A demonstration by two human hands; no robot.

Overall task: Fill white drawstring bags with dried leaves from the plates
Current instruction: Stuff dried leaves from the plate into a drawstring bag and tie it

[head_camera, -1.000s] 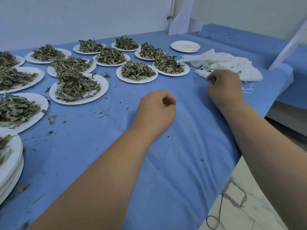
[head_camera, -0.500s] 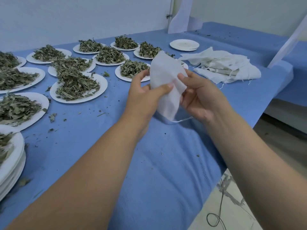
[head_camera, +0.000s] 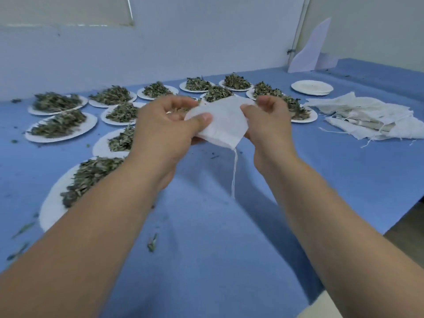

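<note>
A white drawstring bag (head_camera: 223, 121) is held in the air above the blue table (head_camera: 206, 226), its string (head_camera: 234, 173) dangling below. My left hand (head_camera: 165, 131) pinches its left edge with thumb and fingers. My right hand (head_camera: 269, 127) pinches its right edge. Several white plates heaped with dried leaves (head_camera: 57, 125) spread over the left and far side of the table; the nearest plate (head_camera: 52, 203) lies partly under my left forearm.
A pile of white bags (head_camera: 364, 118) lies at the right. A stack of bare plates (head_camera: 312, 87) stands behind it. Loose leaf bits (head_camera: 152, 243) dot the cloth. The table's edge runs along the right, with floor beyond. A white wall backs the table.
My right hand took one bag from the pile and brought it to the middle. Both hands now hold it, turned flatter and spread wider. The view tilted up.
</note>
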